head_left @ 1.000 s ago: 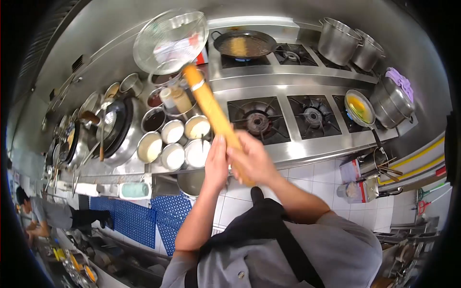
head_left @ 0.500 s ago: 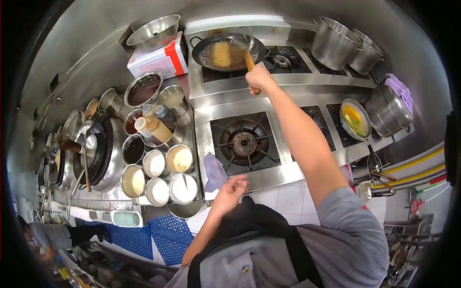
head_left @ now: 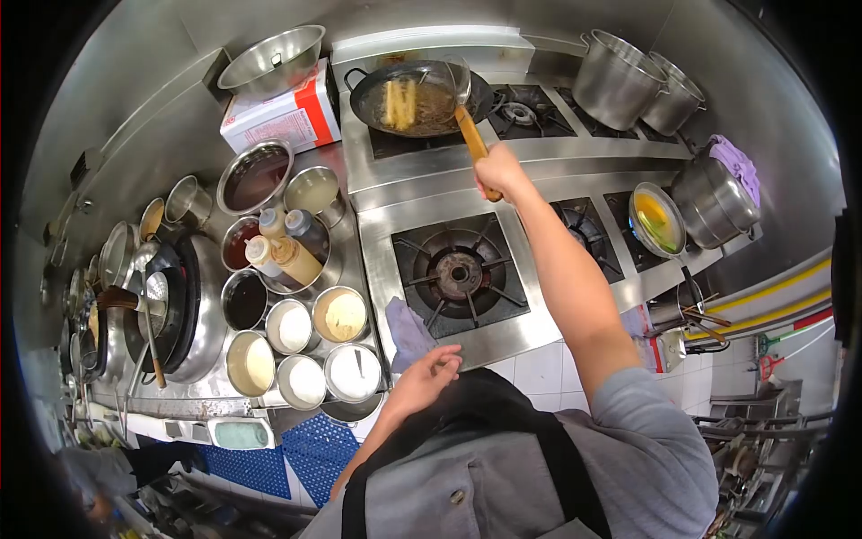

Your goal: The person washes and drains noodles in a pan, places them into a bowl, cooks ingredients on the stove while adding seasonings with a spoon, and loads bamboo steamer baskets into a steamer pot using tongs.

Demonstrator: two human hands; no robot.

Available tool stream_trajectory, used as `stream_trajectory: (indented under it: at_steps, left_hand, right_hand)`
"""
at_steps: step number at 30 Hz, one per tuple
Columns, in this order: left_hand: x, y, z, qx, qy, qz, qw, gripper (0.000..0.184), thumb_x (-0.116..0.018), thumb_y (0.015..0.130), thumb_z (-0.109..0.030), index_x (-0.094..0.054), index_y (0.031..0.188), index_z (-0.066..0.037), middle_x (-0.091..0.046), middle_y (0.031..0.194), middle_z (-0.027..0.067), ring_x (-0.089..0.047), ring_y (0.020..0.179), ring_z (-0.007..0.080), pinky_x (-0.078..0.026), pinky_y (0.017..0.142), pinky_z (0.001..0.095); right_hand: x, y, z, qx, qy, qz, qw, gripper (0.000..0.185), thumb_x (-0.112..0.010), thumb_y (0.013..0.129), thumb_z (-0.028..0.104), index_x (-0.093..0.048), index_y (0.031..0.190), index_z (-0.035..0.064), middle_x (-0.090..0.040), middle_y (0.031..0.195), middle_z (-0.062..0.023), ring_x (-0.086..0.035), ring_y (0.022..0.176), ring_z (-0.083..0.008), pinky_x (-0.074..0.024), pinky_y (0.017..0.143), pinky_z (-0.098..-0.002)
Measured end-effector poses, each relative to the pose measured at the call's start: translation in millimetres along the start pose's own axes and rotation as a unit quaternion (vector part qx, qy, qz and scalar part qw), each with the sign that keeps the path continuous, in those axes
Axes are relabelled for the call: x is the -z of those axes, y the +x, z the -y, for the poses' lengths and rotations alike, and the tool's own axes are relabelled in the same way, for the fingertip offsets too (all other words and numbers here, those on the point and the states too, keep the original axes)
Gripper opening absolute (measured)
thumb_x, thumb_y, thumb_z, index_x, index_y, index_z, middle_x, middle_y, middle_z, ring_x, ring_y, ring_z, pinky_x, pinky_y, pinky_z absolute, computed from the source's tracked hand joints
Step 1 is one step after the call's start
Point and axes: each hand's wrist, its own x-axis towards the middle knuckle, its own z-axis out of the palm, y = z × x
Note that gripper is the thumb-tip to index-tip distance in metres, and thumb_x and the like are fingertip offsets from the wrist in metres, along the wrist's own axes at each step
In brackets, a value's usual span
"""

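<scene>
My right hand (head_left: pixel 503 172) is closed around the wooden handle of a ladle (head_left: pixel 471 136). Its metal head rests at the right side of a black wok (head_left: pixel 357 106) on the back burner. Golden-brown strips of food (head_left: pixel 400 103) lie in bubbling oil, left of the ladle's head. My left hand (head_left: pixel 429 382) hangs low by the stove's front edge, fingers loosely bent and apart, holding nothing. Just beyond it lies a purple cloth (head_left: pixel 409 331) on the stove's front corner, beside the front burner (head_left: pixel 460 274).
On the left counter stand several tubs of powder (head_left: pixel 353 370), squeeze bottles (head_left: pixel 296 260) and a bowl of dark liquid (head_left: pixel 259 180). Tall pots (head_left: pixel 615 81) stand at the back right. A pan with yellow liquid (head_left: pixel 655 220) sits on the right burner.
My right hand has drawn back slightly towards me with the ladle. The food, seen before as one block, now shows as separate strips farther left. My left hand stays near the cloth.
</scene>
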Motion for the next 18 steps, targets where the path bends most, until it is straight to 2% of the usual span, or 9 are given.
stream_trajectory:
  at_steps: [2, 4, 5, 7, 10, 14, 16, 17, 18]
  left_hand:
    - [4.2, 1.6, -4.5, -0.008, 0.005, 0.010, 1.000, 0.040, -0.054, 0.101, -0.023, -0.051, 0.135, -0.004, -0.065, 0.114, 0.0069, -0.064, 0.090, 0.0123, -0.050, 0.082, 0.0264]
    - [7.5, -0.6, -11.0, -0.014, 0.007, 0.017, 1.000, 0.040, -0.053, 0.101, -0.024, -0.051, 0.136, -0.004, -0.065, 0.114, 0.0071, -0.064, 0.090, 0.0125, -0.050, 0.082, 0.0268]
    - [9.4, -3.2, -15.2, -0.015, 0.011, 0.031, 0.999, 0.041, -0.053, 0.101, -0.026, -0.051, 0.136, -0.004, -0.065, 0.116, 0.0074, -0.064, 0.091, 0.0129, -0.050, 0.083, 0.0274]
    - [15.3, -6.8, -13.5, -0.018, 0.012, 0.038, 0.999, 0.042, -0.052, 0.101, -0.028, -0.051, 0.136, -0.004, -0.065, 0.117, 0.0077, -0.064, 0.092, 0.0133, -0.050, 0.085, 0.0280]
    - [21.7, -17.2, -2.3, -0.005, -0.014, 0.085, 0.996, 0.043, -0.050, 0.103, -0.031, -0.050, 0.137, -0.005, -0.064, 0.121, 0.0096, -0.063, 0.102, 0.0147, -0.048, 0.093, 0.0298]
    - [24.0, -49.8, 10.2, 0.015, -0.082, 0.075, 0.994, 0.043, -0.047, 0.104, -0.032, -0.053, 0.136, -0.005, -0.062, 0.128, 0.0102, -0.057, 0.117, 0.0165, -0.042, 0.102, 0.0296]
    - [18.0, -68.5, 32.9, 0.038, -0.127, 0.047, 0.990, 0.042, -0.046, 0.104, -0.032, -0.055, 0.135, -0.005, -0.061, 0.130, 0.0098, -0.055, 0.121, 0.0169, -0.040, 0.104, 0.0292]
    - [11.7, -75.8, 53.6, 0.032, -0.143, -0.005, 0.989, 0.042, -0.047, 0.104, -0.032, -0.056, 0.135, -0.005, -0.062, 0.129, 0.0090, -0.056, 0.119, 0.0175, -0.040, 0.103, 0.0288]
    - [1.7, -84.1, 79.4, 0.027, -0.161, -0.058, 0.985, 0.042, -0.047, 0.103, -0.032, -0.058, 0.134, -0.005, -0.063, 0.127, 0.0082, -0.057, 0.118, 0.0182, -0.041, 0.103, 0.0283]
  right_hand:
    - [-3.2, -3.0, 1.7, 0.004, -0.073, -0.020, 0.997, 0.026, -0.054, 0.077, 0.000, -0.054, 0.099, -0.0142, -0.064, 0.069, -0.0230, -0.062, 0.046, -0.0277, -0.0485, 0.042, -0.0398]
    - [-8.9, -29.1, 14.8, -0.005, -0.146, -0.098, 0.984, 0.035, -0.056, 0.078, 0.002, -0.055, 0.111, -0.0101, -0.067, 0.080, -0.0284, -0.069, 0.065, -0.0373, -0.0554, 0.058, -0.0449]
    - [-13.0, -23.8, 3.4, -0.004, -0.149, -0.097, 0.984, 0.035, -0.056, 0.078, 0.002, -0.055, 0.111, -0.0101, -0.067, 0.080, -0.0284, -0.069, 0.065, -0.0373, -0.0554, 0.058, -0.0449]
    - [-21.6, -11.6, -23.0, 0.106, -0.301, -0.205, 0.925, 0.042, -0.056, 0.080, 0.004, -0.053, 0.121, -0.0048, -0.067, 0.093, -0.0319, -0.067, 0.091, -0.0458, -0.0537, 0.080, -0.0508]
    - [-19.4, -21.2, -18.2, 0.050, -0.263, -0.172, 0.948, 0.048, -0.055, 0.082, 0.005, -0.049, 0.128, -0.0026, -0.065, 0.103, -0.0336, -0.060, 0.108, -0.0484, -0.0465, 0.095, -0.0525]
    - [-22.7, -25.7, -21.5, 0.091, -0.227, -0.193, 0.950, 0.051, -0.053, 0.082, 0.005, -0.049, 0.132, 0.0008, -0.064, 0.103, -0.0348, -0.062, 0.104, -0.0477, -0.0479, 0.092, -0.0520]
    - [-25.1, -16.6, -33.3, 0.097, -0.165, -0.211, 0.959, 0.043, -0.053, 0.083, 0.006, -0.054, 0.125, -0.0007, -0.066, 0.095, -0.0311, -0.068, 0.083, -0.0448, -0.0535, 0.073, -0.0499]
    - [-27.4, -5.5, -49.6, 0.178, -0.163, -0.256, 0.936, 0.039, -0.052, 0.085, 0.004, -0.055, 0.123, -0.0005, -0.067, 0.081, -0.0231, -0.066, 0.059, -0.0339, -0.0507, 0.053, -0.0449]
    - [-26.2, -9.5, -46.5, 0.192, -0.171, -0.239, 0.936, 0.039, -0.052, 0.085, 0.004, -0.055, 0.123, -0.0005, -0.067, 0.081, -0.0231, -0.066, 0.059, -0.0339, -0.0507, 0.053, -0.0449]
